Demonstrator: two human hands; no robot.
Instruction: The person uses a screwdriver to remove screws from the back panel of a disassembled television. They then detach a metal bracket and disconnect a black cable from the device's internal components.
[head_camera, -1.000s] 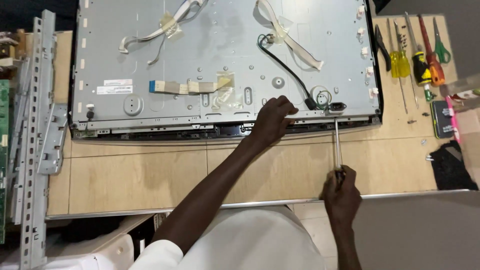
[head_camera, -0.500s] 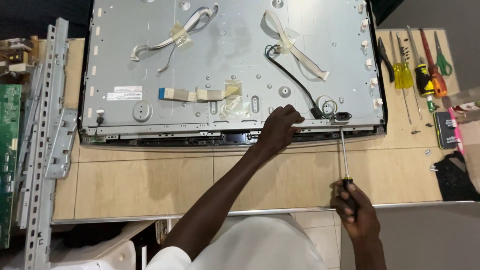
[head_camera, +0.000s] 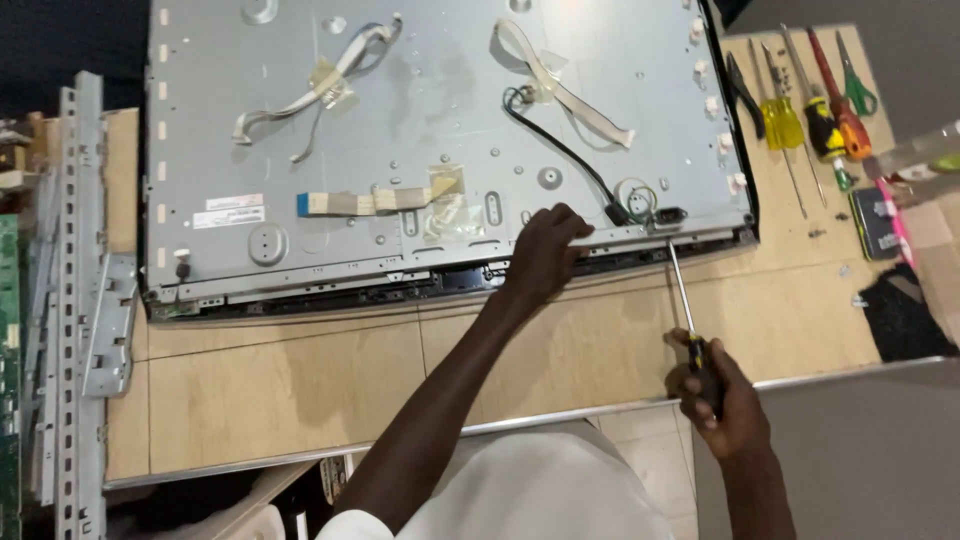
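Two hands at work: right hand (head_camera: 722, 400) clenched on a black-and-yellow screwdriver (head_camera: 686, 305), its tip at the near edge of a grey metal back panel (head_camera: 420, 130) lying flat on the wooden surface (head_camera: 300, 390). Left hand (head_camera: 545, 255) grips that edge, fingers curled over. Black cable (head_camera: 570, 155) and taped ribbon strips (head_camera: 375, 203) lie just beyond. Spare screwdrivers (head_camera: 815, 110) well right; metal rail (head_camera: 78, 300) far left. Since half a second ago: panel sits lower in view, the grip on both unchanged.
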